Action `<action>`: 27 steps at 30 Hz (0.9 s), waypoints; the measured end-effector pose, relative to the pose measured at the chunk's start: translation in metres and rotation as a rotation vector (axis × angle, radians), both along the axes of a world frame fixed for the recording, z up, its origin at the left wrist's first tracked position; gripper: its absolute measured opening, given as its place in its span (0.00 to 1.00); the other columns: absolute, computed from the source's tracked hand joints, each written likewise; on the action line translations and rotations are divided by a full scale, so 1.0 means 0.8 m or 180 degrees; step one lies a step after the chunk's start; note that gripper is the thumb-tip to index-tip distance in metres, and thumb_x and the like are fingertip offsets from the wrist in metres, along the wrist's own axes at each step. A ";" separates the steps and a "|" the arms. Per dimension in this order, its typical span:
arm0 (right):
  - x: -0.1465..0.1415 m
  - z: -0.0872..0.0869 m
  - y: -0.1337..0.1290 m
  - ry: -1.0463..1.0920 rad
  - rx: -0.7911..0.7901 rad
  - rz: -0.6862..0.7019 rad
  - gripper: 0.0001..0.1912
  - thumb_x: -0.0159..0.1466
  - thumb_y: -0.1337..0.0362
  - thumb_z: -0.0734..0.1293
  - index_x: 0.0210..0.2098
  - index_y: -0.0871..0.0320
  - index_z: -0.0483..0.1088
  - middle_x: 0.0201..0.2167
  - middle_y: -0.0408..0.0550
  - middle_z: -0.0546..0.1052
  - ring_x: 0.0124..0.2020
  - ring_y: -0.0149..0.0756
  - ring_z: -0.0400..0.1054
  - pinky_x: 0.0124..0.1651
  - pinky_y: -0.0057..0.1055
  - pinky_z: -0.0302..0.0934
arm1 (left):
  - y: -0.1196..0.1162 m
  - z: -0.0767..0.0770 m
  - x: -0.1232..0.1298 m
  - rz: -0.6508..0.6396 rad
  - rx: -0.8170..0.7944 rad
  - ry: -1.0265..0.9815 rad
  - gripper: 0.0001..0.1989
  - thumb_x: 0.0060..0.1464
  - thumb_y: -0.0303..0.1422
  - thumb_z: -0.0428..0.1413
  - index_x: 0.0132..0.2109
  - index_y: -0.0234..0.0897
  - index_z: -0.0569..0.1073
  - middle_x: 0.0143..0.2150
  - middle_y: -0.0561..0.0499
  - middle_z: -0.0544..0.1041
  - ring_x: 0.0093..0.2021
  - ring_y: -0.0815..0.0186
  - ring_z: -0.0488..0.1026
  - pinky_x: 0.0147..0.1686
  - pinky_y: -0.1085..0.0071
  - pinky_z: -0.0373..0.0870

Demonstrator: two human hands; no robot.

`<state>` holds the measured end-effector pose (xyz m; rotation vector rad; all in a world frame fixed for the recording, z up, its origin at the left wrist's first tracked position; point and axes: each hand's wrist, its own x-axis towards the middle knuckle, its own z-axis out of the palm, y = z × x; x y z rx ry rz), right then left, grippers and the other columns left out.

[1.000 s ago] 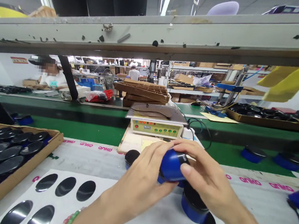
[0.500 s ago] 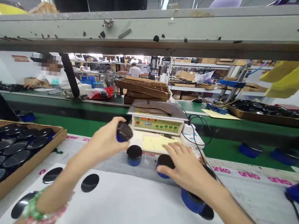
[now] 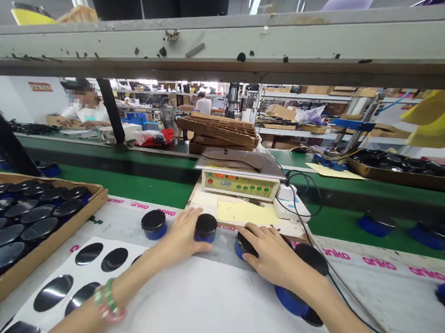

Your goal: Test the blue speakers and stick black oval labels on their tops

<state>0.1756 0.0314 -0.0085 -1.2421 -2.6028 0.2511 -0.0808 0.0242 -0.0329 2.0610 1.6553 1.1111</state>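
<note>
Fingers (image 3: pixel 188 221) of the bare left hand (image 3: pixel 180 237) are spread and released, reaching along the left side of a small upright blue cylinder with a glossy black round top (image 3: pixel 205 227), with the thumb in front of its near side; whether the skin touches it cannot be told. A bracelet of green, white and pink beads (image 3: pixel 109 297) circles the left wrist. Just left of these fingers, apart from them, a matching black-topped blue cylinder (image 3: pixel 154 224) stands on the worktop (image 3: pixel 387 298), whose pale covering bears pink lettering. The right hand (image 3: pixel 277 254) lies palm down, its fingers bent over a third black-topped blue cylinder (image 3: pixel 240 250), partly hidden beneath them; whether they grip it or merely rest there cannot be told. Near those fingers, to their right, is a broader round black top (image 3: pixel 312 257), and on their near side a wide blue round case (image 3: pixel 290 301) is mostly covered by the forearm. A smooth white sheet (image 3: pixel 212 303) spreads on the near side of both sets of fingers. Shiny black oval discs (image 3: pixel 53 293) lie on white paper nearer and to the left of the left fingers, and farther left a brown cardboard tray (image 3: pixel 95 204) holds rows of black-topped blue round cases. Beyond the fingers, between the two hands, sits a cream control box with red and green buttons (image 3: pixel 240 185).
</note>
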 end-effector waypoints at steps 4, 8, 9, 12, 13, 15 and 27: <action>-0.001 0.011 -0.008 0.0403 0.0027 0.0039 0.30 0.66 0.57 0.61 0.66 0.54 0.53 0.64 0.56 0.61 0.64 0.50 0.54 0.60 0.51 0.55 | 0.004 0.019 0.046 -0.0336 -0.0052 -0.0334 0.23 0.46 0.33 0.63 0.50 0.36 0.69 0.50 0.42 0.76 0.51 0.54 0.74 0.51 0.54 0.70; -0.001 0.043 -0.028 0.1549 -0.0229 0.0455 0.30 0.68 0.53 0.60 0.67 0.46 0.49 0.67 0.50 0.56 0.64 0.43 0.55 0.56 0.41 0.63 | -0.033 0.067 0.077 -0.0786 -0.0089 -0.0545 0.39 0.42 0.28 0.62 0.61 0.40 0.56 0.54 0.45 0.73 0.51 0.57 0.74 0.49 0.61 0.72; -0.001 0.050 -0.033 0.1790 -0.0301 0.0577 0.28 0.67 0.55 0.61 0.65 0.45 0.53 0.66 0.49 0.57 0.64 0.44 0.55 0.57 0.41 0.63 | -0.043 0.078 0.083 -0.0886 -0.0120 -0.0567 0.43 0.41 0.27 0.62 0.63 0.41 0.52 0.55 0.46 0.73 0.51 0.58 0.74 0.48 0.62 0.73; 0.003 0.066 -0.043 0.2008 -0.0389 0.0779 0.23 0.68 0.57 0.62 0.62 0.43 0.60 0.64 0.46 0.61 0.64 0.43 0.54 0.62 0.42 0.57 | -0.062 0.100 0.096 -0.0994 -0.0046 -0.0542 0.42 0.43 0.26 0.60 0.62 0.46 0.50 0.55 0.49 0.72 0.50 0.59 0.74 0.48 0.62 0.72; 0.004 0.068 -0.044 0.2068 -0.0423 0.0815 0.22 0.68 0.58 0.62 0.61 0.43 0.61 0.63 0.46 0.61 0.64 0.42 0.54 0.62 0.41 0.55 | -0.064 0.103 0.099 -0.0969 0.0032 -0.0515 0.40 0.44 0.27 0.60 0.61 0.47 0.51 0.55 0.49 0.72 0.51 0.59 0.74 0.49 0.62 0.72; 0.007 0.069 -0.044 0.2326 -0.0550 0.0862 0.20 0.68 0.58 0.62 0.59 0.42 0.63 0.62 0.45 0.62 0.63 0.42 0.55 0.61 0.39 0.57 | -0.066 0.104 0.104 -0.0863 0.0221 -0.0513 0.37 0.45 0.29 0.61 0.59 0.46 0.53 0.54 0.50 0.73 0.51 0.59 0.74 0.49 0.62 0.72; 0.005 0.056 -0.027 0.4497 -0.2407 0.0601 0.14 0.63 0.56 0.65 0.48 0.46 0.72 0.47 0.43 0.75 0.43 0.37 0.72 0.42 0.30 0.68 | -0.071 0.098 0.102 -0.1037 0.1070 -0.0736 0.38 0.46 0.37 0.67 0.59 0.47 0.56 0.57 0.47 0.70 0.57 0.60 0.69 0.53 0.62 0.71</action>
